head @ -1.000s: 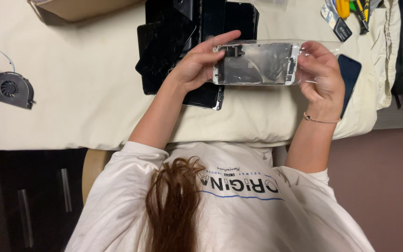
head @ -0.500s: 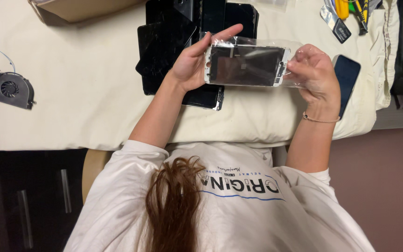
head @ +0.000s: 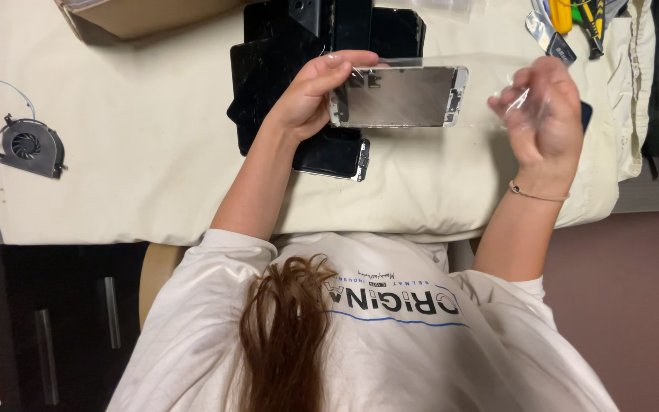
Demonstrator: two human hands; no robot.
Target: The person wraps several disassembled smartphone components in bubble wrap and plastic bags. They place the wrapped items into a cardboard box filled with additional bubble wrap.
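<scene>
Currently the left hand (head: 310, 95) pinches the phone screen panel (head: 398, 97) by its short end, flat above the black panels (head: 291, 61) on the cloth-covered table (head: 139, 137), exposing its face while the right hand (head: 543, 114), fingers closed, grips the clear film (head: 509, 103) alongside.

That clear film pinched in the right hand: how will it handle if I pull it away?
Likely floppy and very light: the clear film crumples in the right hand. It may cling, since it bunches against the fingers. The phone screen panel in the left hand looks stiff by contrast.
</scene>
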